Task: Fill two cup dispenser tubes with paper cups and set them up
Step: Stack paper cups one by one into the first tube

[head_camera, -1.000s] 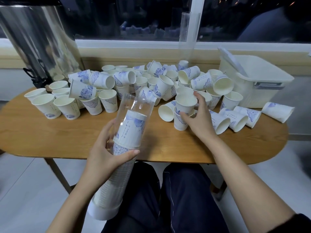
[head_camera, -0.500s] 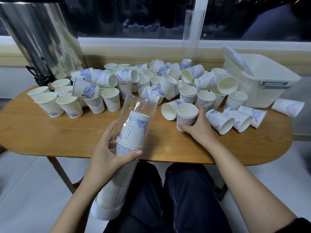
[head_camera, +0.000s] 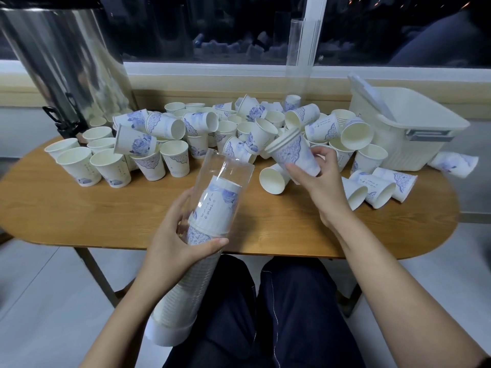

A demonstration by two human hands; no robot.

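Note:
My left hand point(head_camera: 172, 251) grips a clear dispenser tube point(head_camera: 223, 176), tilted over the table's front edge and nearly full of stacked paper cups point(head_camera: 214, 208). Its white base cap point(head_camera: 167, 333) hangs below the table by my knee. My right hand point(head_camera: 316, 176) holds a small nested stack of blue-patterned cups point(head_camera: 292, 152) lifted above the table, rims pointing up and left, just right of the tube's open mouth. A second clear tube point(head_camera: 299, 59) stands upright and empty at the back by the window. Several loose cups point(head_camera: 233, 128) lie heaped across the wooden table point(head_camera: 66, 208).
A tall steel urn point(head_camera: 66, 62) with a black tap stands at the back left. At the right sits a white plastic bin point(head_camera: 409, 128) with its lid ajar. One cup point(head_camera: 451, 163) lies on its side beyond the bin. My legs are under the table.
My right hand has lifted a small stack of cups off the table and carried it up and left toward the tube's mouth. The left hand and its tube have stayed put.

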